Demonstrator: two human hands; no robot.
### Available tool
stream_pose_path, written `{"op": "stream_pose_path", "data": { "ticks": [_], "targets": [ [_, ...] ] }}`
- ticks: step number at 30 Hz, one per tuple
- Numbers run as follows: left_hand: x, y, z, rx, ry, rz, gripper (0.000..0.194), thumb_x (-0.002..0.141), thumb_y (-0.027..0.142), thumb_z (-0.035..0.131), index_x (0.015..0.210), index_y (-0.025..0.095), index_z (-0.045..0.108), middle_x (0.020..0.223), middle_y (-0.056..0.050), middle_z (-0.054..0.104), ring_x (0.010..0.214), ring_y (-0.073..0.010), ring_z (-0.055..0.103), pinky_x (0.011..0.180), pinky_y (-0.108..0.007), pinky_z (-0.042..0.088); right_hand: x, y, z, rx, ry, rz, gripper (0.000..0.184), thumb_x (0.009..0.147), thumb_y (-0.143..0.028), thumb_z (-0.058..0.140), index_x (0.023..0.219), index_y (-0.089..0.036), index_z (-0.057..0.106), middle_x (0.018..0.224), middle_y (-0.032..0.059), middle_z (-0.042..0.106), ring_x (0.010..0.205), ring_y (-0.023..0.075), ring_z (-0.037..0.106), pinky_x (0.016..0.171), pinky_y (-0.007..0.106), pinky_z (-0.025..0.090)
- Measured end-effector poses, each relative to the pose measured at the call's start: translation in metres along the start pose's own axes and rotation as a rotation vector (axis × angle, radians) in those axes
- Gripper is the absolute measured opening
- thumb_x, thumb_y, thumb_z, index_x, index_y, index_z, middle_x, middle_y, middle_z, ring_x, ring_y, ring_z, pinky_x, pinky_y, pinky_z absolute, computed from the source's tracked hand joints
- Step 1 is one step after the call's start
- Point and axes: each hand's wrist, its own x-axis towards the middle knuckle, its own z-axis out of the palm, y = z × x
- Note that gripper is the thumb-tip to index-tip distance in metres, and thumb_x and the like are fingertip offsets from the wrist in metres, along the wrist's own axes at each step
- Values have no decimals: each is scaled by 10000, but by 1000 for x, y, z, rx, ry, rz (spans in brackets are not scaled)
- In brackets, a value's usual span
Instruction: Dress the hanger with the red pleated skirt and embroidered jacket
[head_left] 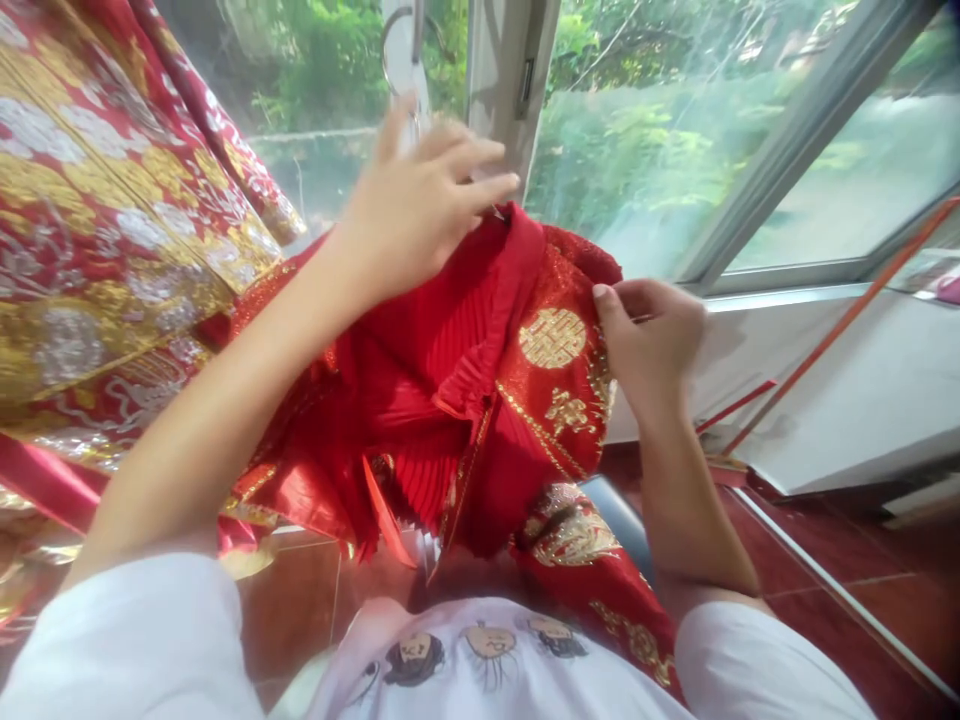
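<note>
A red garment (517, 300) with gold embroidery hangs in front of me, its pleated red inside facing me. At its right shoulder, my right hand (652, 325) pinches the sequined edge between thumb and fingers, beside a round gold emblem (553, 338). Over the top near the collar is my left hand (431, 200), fingers spread and slightly blurred; whether it touches the cloth is unclear. Behind that hand, a metal ring (390, 50) shows against the window. Below on the right, a red sleeve or panel (600, 580) with gold patterns hangs down.
Left of me hangs a large red, gold and silver embroidered cloth (97, 220). A sliding window (637, 130) stands behind the garment, with greenery outside. At right, a thin red pole (840, 330) leans near a white panel (862, 400) above a red tiled floor (825, 540).
</note>
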Motion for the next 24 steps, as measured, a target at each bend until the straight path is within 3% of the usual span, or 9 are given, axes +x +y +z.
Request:
{"op": "stream_pose_path", "data": {
  "ticks": [3,5,7,10,13,16,19,22,24],
  "targets": [
    [-12,-37,-32,74,-89,13,793,920,643,319,1356,-16,392,1288,-153,486,1323,-269,410,1099,-549,262,22,-17,3,-60,-10,-292,323,856,-328,608,1114,-138,655,1017,92,653,936,169,583,821,320,465],
    [-18,-55,-42,108,-258,36,864,870,714,357,1362,5,408,1239,-135,532,1249,-258,481,1078,-546,302,40,-28,11,-62,-242,-464,541,848,-372,642,1333,-158,535,1221,106,607,1147,205,527,958,362,428],
    [-24,-66,-43,85,-380,47,861,862,733,364,1367,39,428,1183,-112,578,1139,-221,555,1048,-507,365,53,-38,23,-65,-447,-515,583,877,-392,616,1398,-173,472,1233,92,606,1113,190,545,953,346,416],
    [-31,-71,-35,67,-309,61,690,920,637,397,1326,88,498,1041,-62,619,989,-183,594,994,-446,424,63,-46,34,-47,-481,-472,281,950,-346,505,1038,-132,665,813,15,623,696,73,492,725,238,396],
    [-29,-68,-31,88,-191,36,509,971,510,409,987,56,639,709,12,481,746,-109,533,939,-408,452,72,-46,36,96,-541,-392,444,957,-322,482,563,-129,418,539,-53,282,525,27,216,539,206,236],
    [-18,-69,-37,26,-199,-15,623,952,588,336,622,81,483,643,38,267,649,-37,407,909,-417,454,88,-40,40,292,-729,-269,506,957,-380,449,552,-173,226,527,-64,183,482,11,169,468,213,129],
    [-4,-82,-41,-124,-286,-63,665,838,737,306,533,147,294,632,51,219,623,-7,377,866,-464,451,107,-34,54,379,-900,-147,482,954,-400,411,547,-167,300,483,-86,207,448,-3,174,447,198,115],
    [8,-96,-39,-323,-391,-188,660,830,738,406,544,146,346,603,54,295,653,-45,443,872,-478,447,118,-31,70,355,-1003,-84,505,977,-347,345,514,-146,353,444,-90,277,428,-6,208,451,186,154],
    [12,-98,-38,-390,-468,-263,616,880,665,447,581,126,450,608,31,389,690,-81,481,895,-468,449,120,-28,76,322,-976,-87,524,980,-331,351,487,-161,308,432,-85,271,425,0,203,454,192,155]
  ]
}}
